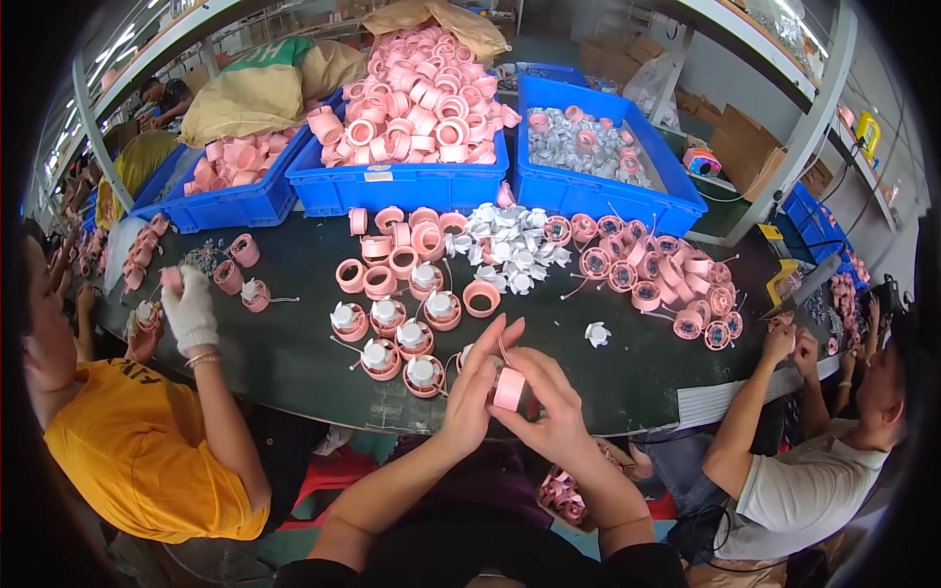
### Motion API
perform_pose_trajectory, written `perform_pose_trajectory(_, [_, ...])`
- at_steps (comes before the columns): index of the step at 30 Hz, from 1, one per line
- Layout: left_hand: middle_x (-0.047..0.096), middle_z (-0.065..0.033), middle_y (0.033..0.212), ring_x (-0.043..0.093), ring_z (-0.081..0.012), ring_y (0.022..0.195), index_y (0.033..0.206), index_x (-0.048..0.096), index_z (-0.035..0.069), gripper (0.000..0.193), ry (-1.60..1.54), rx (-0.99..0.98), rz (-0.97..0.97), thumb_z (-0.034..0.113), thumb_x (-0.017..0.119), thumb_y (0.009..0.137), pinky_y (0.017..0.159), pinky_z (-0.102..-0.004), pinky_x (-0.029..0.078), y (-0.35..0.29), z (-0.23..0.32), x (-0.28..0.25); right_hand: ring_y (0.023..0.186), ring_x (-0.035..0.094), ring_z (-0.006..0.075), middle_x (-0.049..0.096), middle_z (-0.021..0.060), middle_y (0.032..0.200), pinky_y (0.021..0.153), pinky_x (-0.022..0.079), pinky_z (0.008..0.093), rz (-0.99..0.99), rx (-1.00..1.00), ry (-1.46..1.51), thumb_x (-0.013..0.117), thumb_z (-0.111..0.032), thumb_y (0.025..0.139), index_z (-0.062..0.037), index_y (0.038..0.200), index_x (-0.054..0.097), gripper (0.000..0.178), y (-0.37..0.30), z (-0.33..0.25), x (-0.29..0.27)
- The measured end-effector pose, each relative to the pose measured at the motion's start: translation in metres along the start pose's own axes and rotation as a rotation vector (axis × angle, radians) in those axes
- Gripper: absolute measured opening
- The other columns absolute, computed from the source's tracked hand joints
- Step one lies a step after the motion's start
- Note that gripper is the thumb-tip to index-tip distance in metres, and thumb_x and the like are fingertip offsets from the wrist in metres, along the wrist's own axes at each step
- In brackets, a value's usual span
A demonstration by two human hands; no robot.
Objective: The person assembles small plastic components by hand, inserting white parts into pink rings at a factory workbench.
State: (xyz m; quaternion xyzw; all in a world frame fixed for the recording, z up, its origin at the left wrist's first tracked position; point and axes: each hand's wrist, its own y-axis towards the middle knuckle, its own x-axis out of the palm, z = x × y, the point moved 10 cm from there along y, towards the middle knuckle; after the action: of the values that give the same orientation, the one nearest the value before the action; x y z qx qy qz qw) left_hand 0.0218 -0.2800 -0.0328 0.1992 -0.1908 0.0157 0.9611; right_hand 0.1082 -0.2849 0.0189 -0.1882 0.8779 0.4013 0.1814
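Head view: left hand (470,400) and right hand (551,404), both half-curled around one pink housing (508,389).

Pink cylinder (508,389): plastic, smooth, soft sheen. Pink rings (417,108), heaped: same look, smooth moulded plastic, satin. White impellers (515,250): smooth plastic, low sheen. Blue bin (441,186): hard plastic, smooth walls, slight gloss. Desk (627,382): dark green surface, smooth, faint dull shine, material unclear. Tan sack (245,113): woven, rough, matt. White glove (191,309): knitted cloth, matt. Brown carton (750,147): cardboard, matt. Grey post (812,122): apparently metal, smooth.
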Motion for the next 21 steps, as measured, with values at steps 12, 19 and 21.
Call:
perform_pose_trajectory(12, [0.045,-0.0233,0.125,0.05,-0.0285,0.109,0.139,0.007,-0.004,0.072,0.534,-0.034,-0.212,0.018,0.053,0.088,0.093,-0.0327,0.037,0.015,-0.038,0.02,0.107,0.052,0.0323,0.047,0.0155,0.123,0.082,0.048,0.0374,-0.355,0.228,-0.104,0.072,-0.011,0.066,-0.0088,0.133,0.036,0.076,-0.016,0.062,-0.005])
perform_pose_trajectory(19, [0.048,-0.0174,0.119,0.044,-0.0308,0.112,0.13,0.037,-0.001,0.053,1.696,0.234,-0.268,0.011,0.049,0.08,0.094,-0.0587,0.03,0.015,-0.057,0.025,0.1,0.052,0.0343,0.049,0.0175,0.12,0.075,0.05,0.0419,0.068,0.49,-1.014,0.068,-0.019,0.068,-0.0036,0.111,0.054,0.048,0.027,0.187,-0.136])
perform_pose_trajectory(21, [0.045,-0.0179,0.126,0.039,-0.0341,0.12,0.131,0.037,0.002,0.052,1.95,0.184,-0.255,0.012,0.047,0.081,0.098,-0.0621,0.022,0.019,-0.054,0.017,0.1,0.053,0.0361,0.048,0.0183,0.122,0.073,0.051,0.0431,0.002,0.626,-1.093,0.07,-0.025,0.066,-0.0022,0.107,0.056,0.049,0.015,0.228,-0.153])
